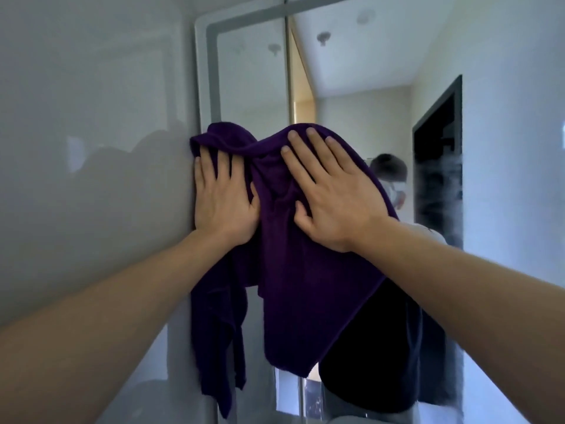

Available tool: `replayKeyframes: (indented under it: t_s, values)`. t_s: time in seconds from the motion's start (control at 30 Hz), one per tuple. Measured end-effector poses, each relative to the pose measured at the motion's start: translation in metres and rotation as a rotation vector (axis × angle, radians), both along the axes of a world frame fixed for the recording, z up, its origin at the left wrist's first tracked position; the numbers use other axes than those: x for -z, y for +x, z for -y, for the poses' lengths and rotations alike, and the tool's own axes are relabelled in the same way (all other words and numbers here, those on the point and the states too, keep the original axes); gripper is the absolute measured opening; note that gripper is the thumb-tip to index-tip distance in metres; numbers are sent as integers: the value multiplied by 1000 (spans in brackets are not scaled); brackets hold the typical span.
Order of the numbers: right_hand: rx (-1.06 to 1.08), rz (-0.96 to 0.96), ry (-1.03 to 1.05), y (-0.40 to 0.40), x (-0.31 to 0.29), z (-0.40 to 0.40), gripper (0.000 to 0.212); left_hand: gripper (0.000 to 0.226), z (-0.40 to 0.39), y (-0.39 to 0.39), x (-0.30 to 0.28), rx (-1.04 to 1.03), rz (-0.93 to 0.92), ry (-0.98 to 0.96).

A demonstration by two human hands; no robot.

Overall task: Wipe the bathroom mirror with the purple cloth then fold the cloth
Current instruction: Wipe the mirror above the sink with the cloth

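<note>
Both hands press the purple cloth (284, 240) flat against the mirror (253, 81). The left hand (223, 197), fingers spread, pins the cloth's bunched upper corner at the mirror's left edge by the wall (91, 117). The right hand (330, 194), fingers spread, presses its upper middle. The rest of the cloth hangs loose below them.

Pale glossy wall (91, 117) at left

Bare mirror (253, 81) lies open above; the wall (91, 117) bounds the left.
</note>
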State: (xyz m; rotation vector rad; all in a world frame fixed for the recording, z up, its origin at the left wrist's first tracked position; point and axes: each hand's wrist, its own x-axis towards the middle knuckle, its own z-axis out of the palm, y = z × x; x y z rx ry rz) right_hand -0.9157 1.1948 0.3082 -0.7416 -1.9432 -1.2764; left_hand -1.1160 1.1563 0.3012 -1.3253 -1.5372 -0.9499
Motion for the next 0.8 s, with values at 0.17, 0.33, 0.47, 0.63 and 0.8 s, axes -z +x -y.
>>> replayKeyframes:
  t_s: [0.17, 0.33, 0.47, 0.63, 0.8]
  values:
    - [21, -56, 14, 50, -40, -2, 82, 76, 6, 14, -27, 49, -39, -19]
    - [32, -244, -6, 79, -37, -4, 79, 78, -6, 64, -28, 79, -111, 66]
    - [50, -183, -8, 87, -5, -6, 81, 77, -4, 79, -2, 40, -367, -23]
    - [66, 36, 28, 127, -32, -6, 84, 78, 2, 76, -42, 20, -494, -86]
    - [58, -333, -16, 145, -14, -3, 79, 79, -5, 116, -23, 21, -277, 5]
